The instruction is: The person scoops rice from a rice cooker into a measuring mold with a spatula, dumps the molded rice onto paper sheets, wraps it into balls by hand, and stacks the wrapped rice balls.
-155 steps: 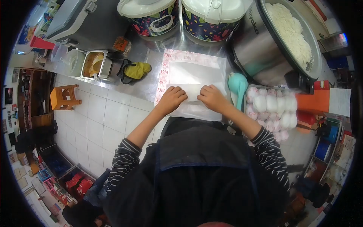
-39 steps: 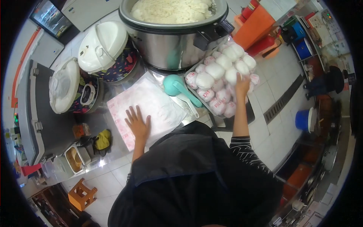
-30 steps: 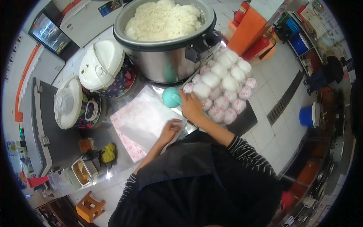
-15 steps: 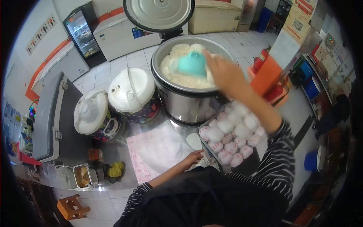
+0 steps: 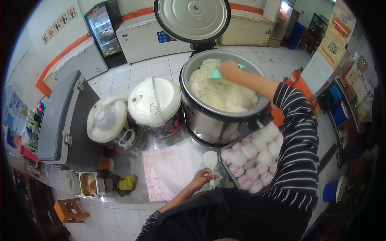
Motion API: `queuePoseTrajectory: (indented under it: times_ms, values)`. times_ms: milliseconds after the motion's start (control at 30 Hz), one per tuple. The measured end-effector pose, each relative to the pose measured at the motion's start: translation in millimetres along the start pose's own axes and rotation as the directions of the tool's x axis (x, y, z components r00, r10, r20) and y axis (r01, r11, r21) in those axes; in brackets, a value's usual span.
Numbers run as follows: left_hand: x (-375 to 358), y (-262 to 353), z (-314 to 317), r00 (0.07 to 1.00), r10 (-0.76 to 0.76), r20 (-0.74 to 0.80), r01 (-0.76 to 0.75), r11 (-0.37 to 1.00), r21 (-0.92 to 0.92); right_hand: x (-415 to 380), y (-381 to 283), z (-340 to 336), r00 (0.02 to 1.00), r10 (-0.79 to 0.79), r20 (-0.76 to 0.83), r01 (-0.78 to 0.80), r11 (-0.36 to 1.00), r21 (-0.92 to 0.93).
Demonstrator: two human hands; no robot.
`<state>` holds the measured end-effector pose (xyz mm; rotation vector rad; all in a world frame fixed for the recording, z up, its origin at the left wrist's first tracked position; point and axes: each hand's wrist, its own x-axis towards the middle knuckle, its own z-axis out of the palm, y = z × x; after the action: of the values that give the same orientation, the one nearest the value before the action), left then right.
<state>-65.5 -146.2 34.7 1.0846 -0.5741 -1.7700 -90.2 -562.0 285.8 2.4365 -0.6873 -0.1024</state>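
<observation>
A steel counter (image 5: 132,193) is seen in a tiled shop; a scoop (image 5: 219,72) is gripped by the right hand (image 5: 229,70) over rice (image 5: 221,90) (left hand (image 5: 201,178) closed on a paddle (image 5: 210,160)).

The big rice cooker (image 5: 219,116) stands open, its raised lid (image 5: 192,18) blocking approach from behind, so entry is from above and the front. Two closed floral cookers (image 5: 155,105) crowd its left, the tray of wrapped rice balls (image 5: 252,160) its right. The wrapping paper (image 5: 171,168) offers flat room between them.
</observation>
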Motion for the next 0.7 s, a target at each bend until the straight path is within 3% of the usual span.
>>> queuePoseTrajectory:
  times_ms: [100,167,233,300,367,467,567,633,667,700]
  values:
    - [-28.6,17.6,-15.2,0.99,0.08,-0.117,-0.078,0.997,0.022,-27.4,-18.2,-21.4,0.988,-0.09,0.126,0.077,0.991,0.11]
    - [-48.8,23.8,-28.5,0.981,0.056,-0.185,-0.05,0.998,0.035,-42.3,-28.4,-43.0,0.976,-0.132,0.175,0.099,0.978,0.186]
    - [-65.6,27.2,-37.2,0.908,0.272,-0.319,-0.257,0.962,0.089,-51.9,-35.1,-71.4,0.945,-0.121,0.303,0.055,0.974,0.218]
    - [-87.8,37.2,-40.7,0.852,0.304,-0.426,-0.304,0.95,0.071,-76.9,-34.6,-99.6,0.931,-0.145,0.336,0.047,0.958,0.283]
    - [-112.6,54.1,-42.1,0.851,0.191,-0.489,-0.265,0.96,-0.086,-92.4,-27.2,-107.9,0.919,-0.159,0.362,0.04,0.948,0.317]
    - [-135.0,77.7,-32.6,0.724,0.323,-0.609,-0.369,0.928,0.053,-110.0,-17.4,-109.0,0.915,-0.122,0.384,-0.041,0.919,0.391]
    - [-145.3,98.5,-38.8,0.727,0.358,-0.586,-0.399,0.915,0.063,-118.0,2.3,-108.8,0.927,-0.133,0.351,-0.074,0.852,0.519]
    - [-146.5,115.5,-44.3,0.723,0.401,-0.563,-0.438,0.896,0.075,-110.8,16.7,-79.3,0.927,-0.318,0.199,0.119,0.754,0.646]
    - [-144.7,130.9,-44.8,0.742,0.462,-0.485,-0.448,0.881,0.153,-107.9,22.5,-82.1,0.931,-0.312,0.188,0.125,0.759,0.64]
    - [-143.1,145.7,-41.8,0.76,0.51,-0.403,-0.456,0.86,0.228,-108.2,26.1,-83.3,0.904,-0.271,0.33,-0.059,0.687,0.724]
